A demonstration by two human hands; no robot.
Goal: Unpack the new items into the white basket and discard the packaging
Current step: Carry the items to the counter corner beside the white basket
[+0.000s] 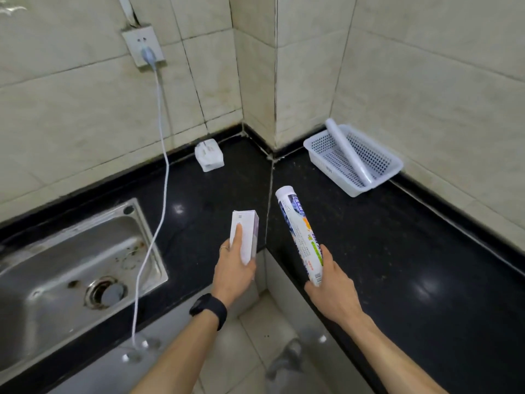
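Note:
My left hand (231,273) grips a small white carton box (246,231) by its near end, forefinger lying along its top, above the black counter's inner corner. My right hand (331,275) holds a long printed roll in its wrapper (299,233) by the lower end, its white capped end pointing away and up. The white perforated basket (321,163) sits at the back right against the tiled wall. A plain pale roll (348,150) lies diagonally inside the basket, one end leaning over the far rim.
A steel sink (68,260) is set into the counter on the left. A white cord (160,177) hangs from a wall socket (143,45) past the sink's edge. A small white plug adapter (208,159) stands by the back wall. Black counter (397,251) runs along the right.

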